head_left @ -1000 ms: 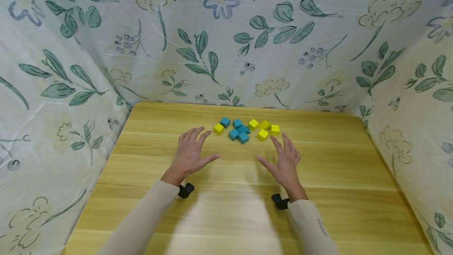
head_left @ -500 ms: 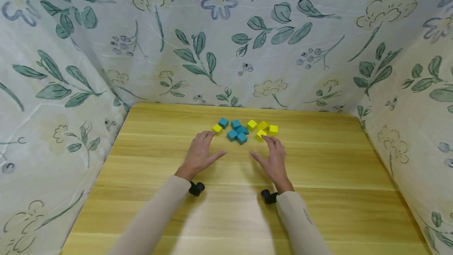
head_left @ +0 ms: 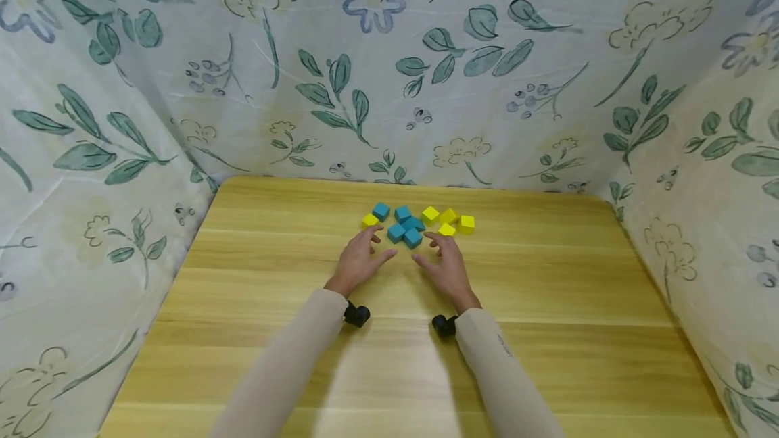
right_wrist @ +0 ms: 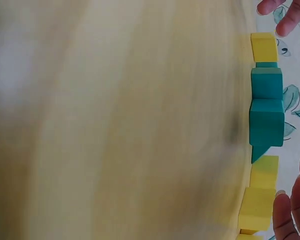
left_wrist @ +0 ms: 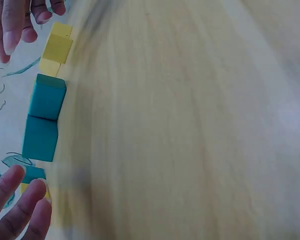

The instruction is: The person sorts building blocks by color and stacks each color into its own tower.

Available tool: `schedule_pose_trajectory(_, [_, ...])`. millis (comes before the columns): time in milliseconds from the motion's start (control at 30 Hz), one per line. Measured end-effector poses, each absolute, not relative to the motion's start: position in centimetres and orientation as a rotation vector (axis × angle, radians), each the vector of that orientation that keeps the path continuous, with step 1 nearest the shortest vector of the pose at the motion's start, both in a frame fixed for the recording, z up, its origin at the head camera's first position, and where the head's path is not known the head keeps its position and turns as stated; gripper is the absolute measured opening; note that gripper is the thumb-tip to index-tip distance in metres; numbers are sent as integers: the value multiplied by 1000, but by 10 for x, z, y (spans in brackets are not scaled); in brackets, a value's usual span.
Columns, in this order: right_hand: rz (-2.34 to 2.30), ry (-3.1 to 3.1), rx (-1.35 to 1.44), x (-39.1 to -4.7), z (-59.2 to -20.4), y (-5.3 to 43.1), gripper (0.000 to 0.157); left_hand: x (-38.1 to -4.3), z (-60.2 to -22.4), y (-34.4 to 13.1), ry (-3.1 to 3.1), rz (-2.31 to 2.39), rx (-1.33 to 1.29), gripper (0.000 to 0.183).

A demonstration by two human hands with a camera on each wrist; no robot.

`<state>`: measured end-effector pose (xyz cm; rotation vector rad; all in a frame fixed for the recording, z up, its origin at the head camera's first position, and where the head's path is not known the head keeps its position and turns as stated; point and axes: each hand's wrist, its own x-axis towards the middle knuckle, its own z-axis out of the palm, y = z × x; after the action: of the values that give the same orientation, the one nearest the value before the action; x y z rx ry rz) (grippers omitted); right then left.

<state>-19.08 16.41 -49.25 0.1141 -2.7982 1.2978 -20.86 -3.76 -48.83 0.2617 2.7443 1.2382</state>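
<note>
Compared with the first head frame, the left hand (head_left: 359, 261) and right hand (head_left: 449, 269) have drawn inward, so the gap between their thumbs is much narrower, and their fingers are more bent. The cubes seem to keep the same layout.

With 12 o'clock toward the far edge of the table (head_left: 548, 276) and the front blue cube (head_left: 412, 238) as centre, the left hand is between 8 and 9 o'clock and the right at 4. The other blue cubes (head_left: 395, 232) bunch from about 10 to 12. A lone yellow cube (head_left: 368, 220) sits between 9 and 10; four yellow cubes (head_left: 466, 224) cluster around 1 to 2.

Both hands are partly open, thumbs apart from softly bent fingers, and neither has hold of anything. Whether any fingertip touches a cube cannot be told.

The left fingers cover the lone yellow cube's lower edge, the right fingers that of the nearest yellow one. One blue cube is half hidden behind the front pair. Both wrist views cut the hands off at the border, and the wood there is blurred.
</note>
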Motion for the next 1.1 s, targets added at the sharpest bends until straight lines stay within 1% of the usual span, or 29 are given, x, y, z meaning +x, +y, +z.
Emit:
schedule_pose_trajectory(267, [1241,-2798,178,-212,-495,154,48,-225,-504,-30,2681,1339,185,59])
schedule_pose_trajectory(467, [988,-2839,236,-230,-496,148,45,-233,-510,-24,2659,1397,185,57])
schedule_pose_trajectory(600, [833,-2898,276,-240,-496,146,45,-238,-514,-21,2666,1373,182,55])
schedule_pose_trajectory(867, [783,-2953,340,-255,-494,143,40,-242,-519,-15,2748,1304,168,46])
schedule_pose_trajectory(1100, [701,-3003,362,-259,-496,138,38,-241,-517,-11,2799,1225,106,46])
